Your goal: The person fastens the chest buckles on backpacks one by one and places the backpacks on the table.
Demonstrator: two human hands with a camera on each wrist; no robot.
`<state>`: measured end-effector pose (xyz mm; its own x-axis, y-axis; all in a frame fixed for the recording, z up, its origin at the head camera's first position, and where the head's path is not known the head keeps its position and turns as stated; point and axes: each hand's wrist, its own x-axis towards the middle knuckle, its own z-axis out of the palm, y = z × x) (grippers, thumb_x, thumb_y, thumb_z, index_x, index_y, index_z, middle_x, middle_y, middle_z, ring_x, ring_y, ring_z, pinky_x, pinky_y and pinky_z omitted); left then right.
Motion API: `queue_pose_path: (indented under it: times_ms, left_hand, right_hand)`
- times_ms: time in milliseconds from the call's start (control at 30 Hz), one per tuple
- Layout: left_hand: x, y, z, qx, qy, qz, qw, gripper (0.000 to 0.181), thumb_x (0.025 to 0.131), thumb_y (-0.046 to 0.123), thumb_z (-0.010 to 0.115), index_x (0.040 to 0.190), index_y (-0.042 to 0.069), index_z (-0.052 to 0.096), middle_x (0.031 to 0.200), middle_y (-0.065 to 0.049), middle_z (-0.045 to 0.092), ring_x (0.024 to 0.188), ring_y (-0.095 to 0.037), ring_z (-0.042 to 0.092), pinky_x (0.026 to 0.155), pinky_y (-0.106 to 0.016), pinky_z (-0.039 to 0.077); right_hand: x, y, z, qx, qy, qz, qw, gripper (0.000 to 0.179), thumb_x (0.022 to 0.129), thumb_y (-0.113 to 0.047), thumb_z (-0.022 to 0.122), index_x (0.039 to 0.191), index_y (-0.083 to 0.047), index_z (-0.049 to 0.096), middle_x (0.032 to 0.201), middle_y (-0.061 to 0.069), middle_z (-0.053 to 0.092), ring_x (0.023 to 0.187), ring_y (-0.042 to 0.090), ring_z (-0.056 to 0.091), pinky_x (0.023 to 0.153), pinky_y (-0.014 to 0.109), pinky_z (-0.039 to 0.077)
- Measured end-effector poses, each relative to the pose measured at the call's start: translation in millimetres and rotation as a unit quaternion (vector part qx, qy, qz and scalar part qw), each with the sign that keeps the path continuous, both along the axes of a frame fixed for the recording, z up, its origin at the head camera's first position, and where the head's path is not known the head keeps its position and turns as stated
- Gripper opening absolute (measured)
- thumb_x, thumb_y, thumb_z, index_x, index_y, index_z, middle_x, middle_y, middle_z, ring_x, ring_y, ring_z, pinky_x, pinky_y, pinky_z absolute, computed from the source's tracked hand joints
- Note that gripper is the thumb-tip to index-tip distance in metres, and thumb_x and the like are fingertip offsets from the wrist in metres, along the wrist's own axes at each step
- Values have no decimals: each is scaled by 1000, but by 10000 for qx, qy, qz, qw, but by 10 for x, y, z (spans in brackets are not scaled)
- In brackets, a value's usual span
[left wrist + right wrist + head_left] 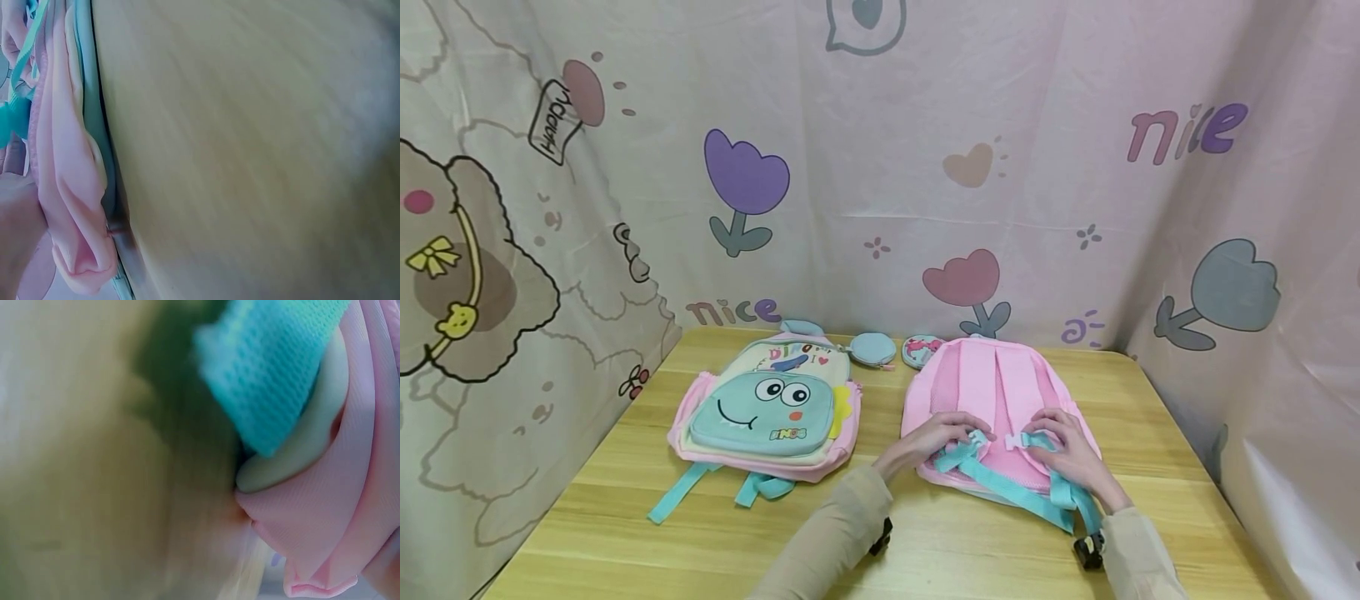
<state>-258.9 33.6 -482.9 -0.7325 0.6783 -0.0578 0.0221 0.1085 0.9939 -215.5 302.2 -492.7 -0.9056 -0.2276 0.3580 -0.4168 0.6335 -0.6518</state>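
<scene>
A pink backpack [917,400] lies on the table with its padded shoulder straps [976,375] facing up. My left hand [942,435] pinches the turquoise webbing at the white buckle [978,439] of the left strap. On the other strap, my right hand [1070,450] grips turquoise webbing [1037,441] beside a pale buckle [1017,442]. Long turquoise strap ends [1015,490] trail over the bag's near edge. In the left wrist view the bag's pink side [72,162] shows; a turquoise strap [269,369] crosses close to the right wrist camera.
A second backpack [760,421] with a smiling dinosaur front lies to the left, its turquoise straps [685,492] hanging toward me. Behind the bags sit a round blue pouch [872,348] and a patterned pouch [919,350]. A printed curtain [865,192] encloses the wooden table [625,500].
</scene>
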Motion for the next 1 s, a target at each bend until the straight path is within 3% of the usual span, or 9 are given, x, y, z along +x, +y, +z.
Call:
queue_pose_path:
  times_ms: [100,267,333,467,733,1000]
  left_hand:
    - [-3,4,-10,-46,61,-80,9999,31,99,6,50,125,4,67,131,-15,69,60,-10,32,50,-19,29]
    - [-3,15,-23,101,-52,-116,9999,26,102,9,54,123,2,67,130,-18,69,86,-1,54,69,-17,42]
    - [1,19,-22,119,-70,-96,9999,26,102,11,55,123,1,67,129,-19,69,95,1,57,77,-17,44]
    - [11,24,-11,-47,27,0,10000,27,102,14,57,123,1,67,127,-18,70,95,-1,57,81,-18,45]
    - [45,28,16,-614,381,374,9967,33,104,21,56,130,4,66,132,-12,67,112,-10,57,101,-27,48]
    - [81,89,-5,-826,1134,693,9877,28,103,20,58,122,7,72,122,-10,73,107,-12,64,95,-24,51]
  right_hand:
    - [0,-3,-8,-18,89,16,10000,21,81,-2,78,98,-12,73,114,9,58,113,-2,34,96,24,36]
    - [4,-2,-9,-116,113,92,9998,21,81,-2,79,99,-13,74,114,8,59,113,-2,35,96,24,34]
    - [8,-1,-6,-181,100,142,9997,21,81,-3,79,99,-13,74,113,8,59,113,-2,36,96,23,34]
    - [12,10,-7,-270,1,189,9995,21,82,-5,80,100,-13,74,112,6,60,112,-3,37,98,15,33]
    - [6,41,-23,-372,-319,227,9985,19,85,-9,78,103,-12,74,111,5,59,111,-8,37,98,1,28]
    - [-4,47,-21,-493,-218,423,9976,19,86,-6,77,104,-12,73,109,7,65,111,-8,41,98,3,31]
